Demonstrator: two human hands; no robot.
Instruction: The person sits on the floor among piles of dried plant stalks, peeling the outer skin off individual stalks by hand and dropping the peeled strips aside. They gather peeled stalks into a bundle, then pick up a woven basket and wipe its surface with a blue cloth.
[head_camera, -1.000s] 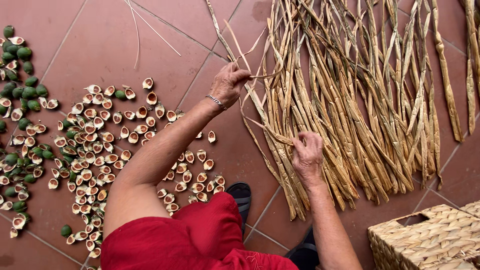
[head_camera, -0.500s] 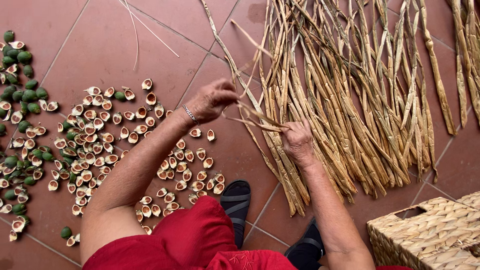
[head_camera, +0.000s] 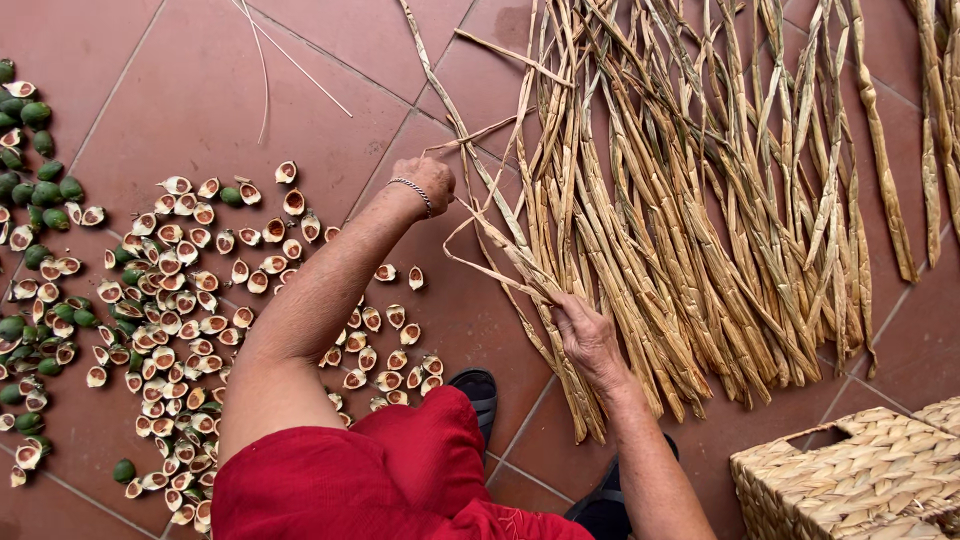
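Long dried straw-coloured reeds (head_camera: 700, 210) lie spread in a fan across the red floor tiles. My left hand (head_camera: 428, 180), with a metal bracelet on the wrist, pinches a thin strand at the left edge of the fan. My right hand (head_camera: 588, 335) presses down on the lower ends of a few reeds, its fingers closed over a looped strand. The thin strand runs between both hands. My red skirt (head_camera: 390, 475) fills the bottom middle of the view.
Several halved nuts (head_camera: 180, 290) with pale shells lie scattered on the tiles at left, and whole green nuts (head_camera: 35, 190) sit at the far left. A woven basket (head_camera: 860, 470) stands at bottom right. Dark sandals (head_camera: 478, 390) show below my skirt.
The view has shifted so the reeds sit higher and further right. My left hand has pulled a thin strand leftward away from the bundle. My right hand stays on the reed ends.
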